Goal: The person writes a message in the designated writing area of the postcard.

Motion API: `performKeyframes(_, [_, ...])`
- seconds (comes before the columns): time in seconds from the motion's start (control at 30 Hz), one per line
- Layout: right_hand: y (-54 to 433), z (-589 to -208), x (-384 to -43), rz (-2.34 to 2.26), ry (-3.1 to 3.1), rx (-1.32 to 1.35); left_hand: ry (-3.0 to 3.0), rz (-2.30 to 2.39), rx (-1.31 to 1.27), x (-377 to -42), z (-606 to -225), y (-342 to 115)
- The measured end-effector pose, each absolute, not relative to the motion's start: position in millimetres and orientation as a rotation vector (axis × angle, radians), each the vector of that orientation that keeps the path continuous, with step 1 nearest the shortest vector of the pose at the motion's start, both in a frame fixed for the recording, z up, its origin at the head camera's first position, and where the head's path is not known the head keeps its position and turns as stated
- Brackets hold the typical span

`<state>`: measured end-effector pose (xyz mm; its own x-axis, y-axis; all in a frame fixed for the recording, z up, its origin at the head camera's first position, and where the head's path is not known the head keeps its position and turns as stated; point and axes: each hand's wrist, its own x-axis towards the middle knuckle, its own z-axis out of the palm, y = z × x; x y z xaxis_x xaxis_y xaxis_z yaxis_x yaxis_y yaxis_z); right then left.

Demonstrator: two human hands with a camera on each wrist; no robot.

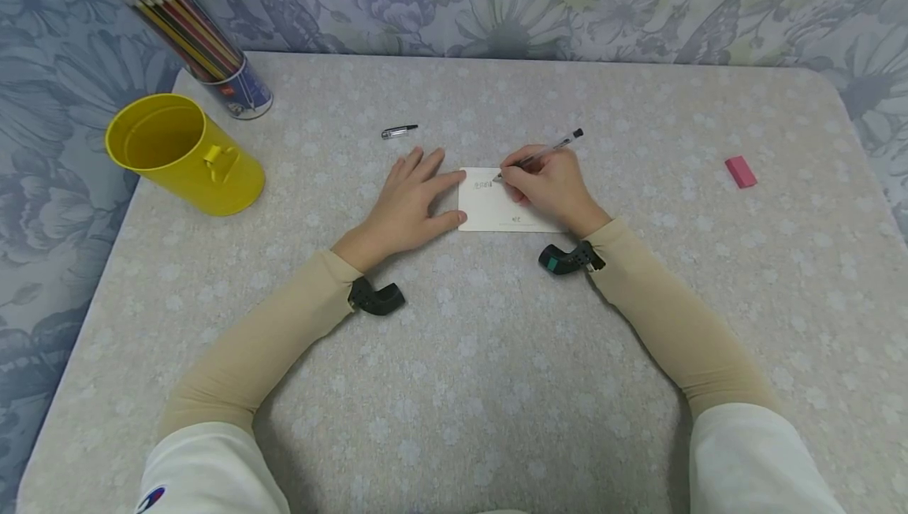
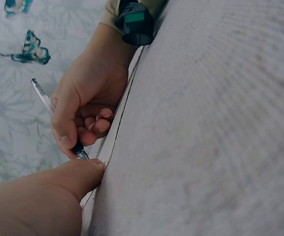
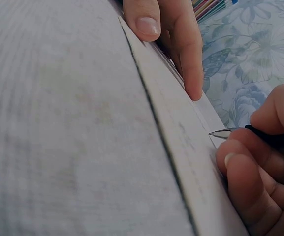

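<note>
The right hand [image 1: 549, 181] pinches a pen [image 1: 563, 140], its tip over the small marks on a white card [image 1: 482, 210], which lies on the far middle of the worktop [image 1: 461, 388]. The left hand [image 1: 404, 210], apart from the right, has its fingers spread (thumb and forefinger tips at the card's left edge). Farther left are a pen cap [image 1: 400, 132] and a yellow bucket [image 1: 227, 183]; a pink block [image 1: 741, 172] lies far right.
</note>
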<state>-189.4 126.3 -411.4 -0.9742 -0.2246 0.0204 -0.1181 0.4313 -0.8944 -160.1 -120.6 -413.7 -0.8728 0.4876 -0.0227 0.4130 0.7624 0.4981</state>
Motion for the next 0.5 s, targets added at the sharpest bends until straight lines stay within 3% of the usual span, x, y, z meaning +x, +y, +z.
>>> performKeyframes(0.5, [126.7, -412.2, -190.0, -1.609, 2.584, -0.323, 2.800, 0.741, 0.724, -160.2, -413.2, -120.6])
